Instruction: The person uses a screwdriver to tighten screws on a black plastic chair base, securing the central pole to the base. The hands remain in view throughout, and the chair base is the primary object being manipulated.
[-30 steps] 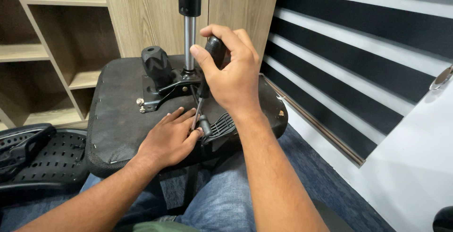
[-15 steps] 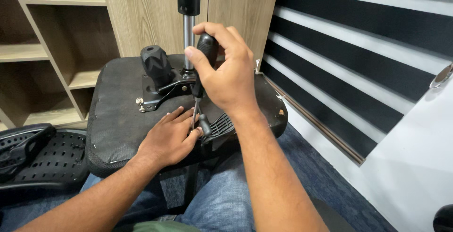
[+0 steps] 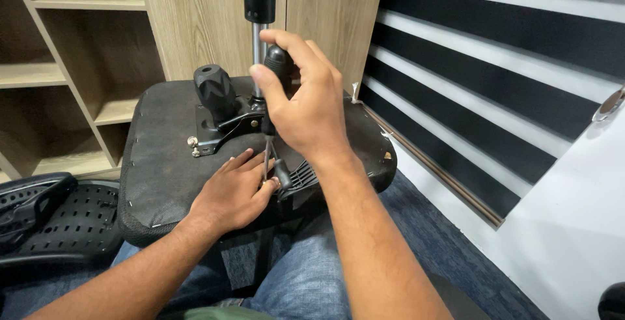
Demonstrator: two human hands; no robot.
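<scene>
Right hand (image 3: 306,108) grips a black-handled screwdriver (image 3: 277,72) upright, its shaft running down to the underside of an overturned office chair seat (image 3: 163,157) resting on the person's lap. Left hand (image 3: 231,193) lies flat, fingers spread beside the screwdriver tip, holding nothing.

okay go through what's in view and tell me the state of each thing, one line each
Chair seat: upside down on the lap.
Gas cylinder: upright, sticking up from the mechanism.
Screwdriver: near vertical, tip down.
Right hand: gripping the screwdriver handle.
Left hand: flat on the seat, fingertips by the shaft.
</scene>
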